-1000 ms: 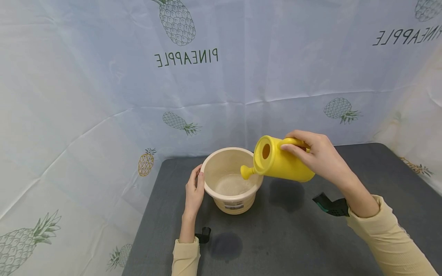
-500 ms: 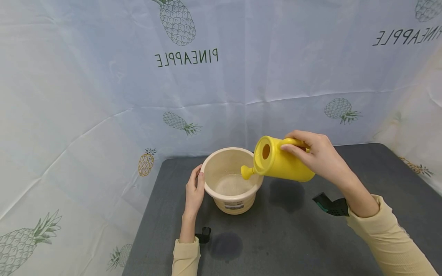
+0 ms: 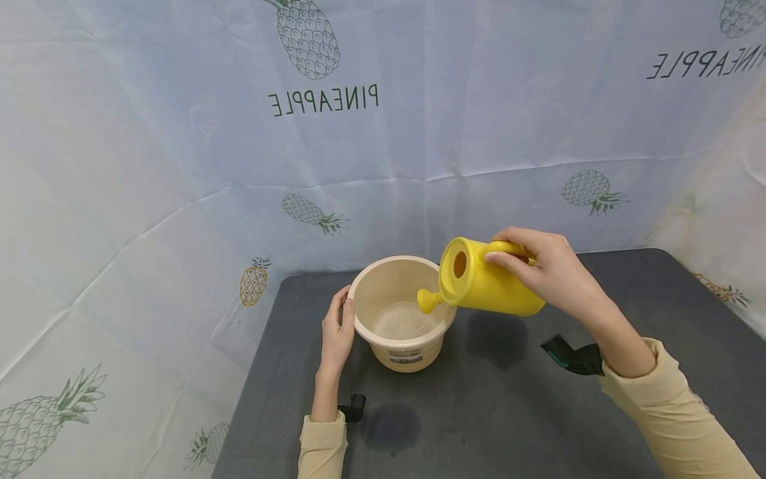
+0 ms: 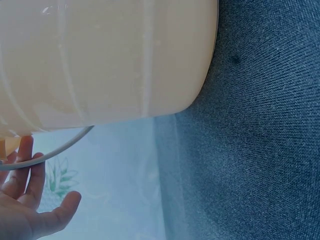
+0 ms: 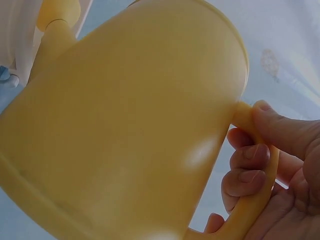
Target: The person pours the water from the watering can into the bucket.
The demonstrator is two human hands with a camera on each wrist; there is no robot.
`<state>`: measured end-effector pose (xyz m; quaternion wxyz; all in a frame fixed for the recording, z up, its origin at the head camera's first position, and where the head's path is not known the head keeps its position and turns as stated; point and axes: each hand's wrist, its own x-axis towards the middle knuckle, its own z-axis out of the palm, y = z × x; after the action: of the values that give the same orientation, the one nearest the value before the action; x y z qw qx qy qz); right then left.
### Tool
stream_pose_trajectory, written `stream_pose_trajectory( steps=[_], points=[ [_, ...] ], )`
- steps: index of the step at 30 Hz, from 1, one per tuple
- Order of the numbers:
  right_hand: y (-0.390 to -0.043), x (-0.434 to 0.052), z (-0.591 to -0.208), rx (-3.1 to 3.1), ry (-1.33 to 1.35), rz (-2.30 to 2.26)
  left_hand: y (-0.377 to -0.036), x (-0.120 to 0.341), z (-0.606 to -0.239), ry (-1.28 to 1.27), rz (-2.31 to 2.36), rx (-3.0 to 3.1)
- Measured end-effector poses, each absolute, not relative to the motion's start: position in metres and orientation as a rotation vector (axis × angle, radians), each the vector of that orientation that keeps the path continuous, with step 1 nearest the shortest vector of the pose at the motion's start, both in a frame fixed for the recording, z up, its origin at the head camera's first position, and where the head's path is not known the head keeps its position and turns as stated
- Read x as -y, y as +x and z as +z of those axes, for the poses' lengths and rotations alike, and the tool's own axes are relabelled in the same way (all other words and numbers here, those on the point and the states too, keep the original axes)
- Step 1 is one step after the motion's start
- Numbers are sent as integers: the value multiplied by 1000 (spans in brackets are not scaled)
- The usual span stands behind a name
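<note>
A beige plastic bucket (image 3: 401,347) stands on the dark grey table (image 3: 509,412) with a little water (image 3: 403,320) at its bottom. My left hand (image 3: 336,332) rests against the bucket's left side, fingers fairly straight along the rim; in the left wrist view the hand (image 4: 30,210) touches the thin wire handle beside the bucket wall (image 4: 110,60). My right hand (image 3: 556,273) grips the handle of a yellow watering can (image 3: 491,286), tilted so its spout (image 3: 427,301) hangs over the bucket's right rim. In the right wrist view, fingers (image 5: 250,170) curl round the can's handle (image 5: 125,130).
A darker wet patch (image 3: 391,426) marks the table in front of the bucket. A pale cloth with pineapple prints (image 3: 323,100) hangs behind and to the left. The table's left edge runs close to my left forearm.
Both hands and the can stay where they were. The water in the bucket looks calmer than before.
</note>
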<state>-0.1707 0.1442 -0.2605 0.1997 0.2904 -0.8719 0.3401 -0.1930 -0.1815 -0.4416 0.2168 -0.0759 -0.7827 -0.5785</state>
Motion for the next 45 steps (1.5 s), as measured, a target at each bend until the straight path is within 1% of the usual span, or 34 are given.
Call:
stream_pose_trajectory(
  steps=[11, 23, 26, 36, 45],
  points=[
    [-171, -144, -262, 2425, 829, 950, -193, 181, -441, -215, -1613, 2168],
    [-171, -149, -271, 2428, 775, 996, -190, 180, -438, -221, -1605, 2176],
    [-171, -152, -276, 2414, 735, 1058, -193, 181, -443, -221, -1595, 2172],
    [-168, -162, -295, 2370, 563, 1287, -193, 181, -441, -265, -1595, 2148],
    [-167, -170, -317, 2241, 580, 1480, -194, 181, -442, -257, -1598, 2150]
  ],
)
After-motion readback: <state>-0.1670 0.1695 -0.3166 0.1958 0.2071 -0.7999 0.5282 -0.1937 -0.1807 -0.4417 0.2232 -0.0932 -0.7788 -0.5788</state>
